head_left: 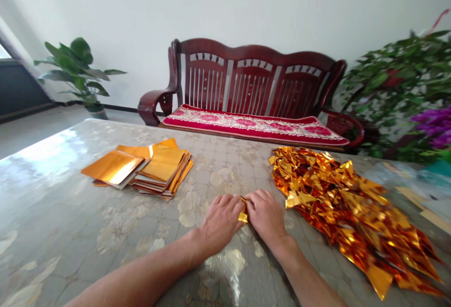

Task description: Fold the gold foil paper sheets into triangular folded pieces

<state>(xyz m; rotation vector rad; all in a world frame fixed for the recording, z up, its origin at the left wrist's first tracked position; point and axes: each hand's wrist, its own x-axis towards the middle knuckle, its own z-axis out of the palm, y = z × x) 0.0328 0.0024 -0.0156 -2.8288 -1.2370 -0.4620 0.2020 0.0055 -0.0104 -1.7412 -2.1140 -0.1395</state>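
A small folded piece of gold foil paper (243, 217) shows between my two hands, low over the patterned tabletop. My left hand (222, 218) has its fingers closed on the paper's left side, knuckles up. From the other side my right hand (265, 213) pinches it, thumb and fingers pressed together. Most of the paper is hidden under my fingers. To the left lies a loose stack of flat gold foil sheets (164, 165), some turned askew. On the right spreads a long heap of folded gold foil pieces (327, 194), close to my right hand.
The table (137, 246) has a glossy floral cover. Clear plastic wrapping (398, 175) lies at its right edge. Beyond stands a dark red wooden bench (252, 81) with a red floral cushion (260, 126). Potted plants (79, 70) flank the bench on both sides.
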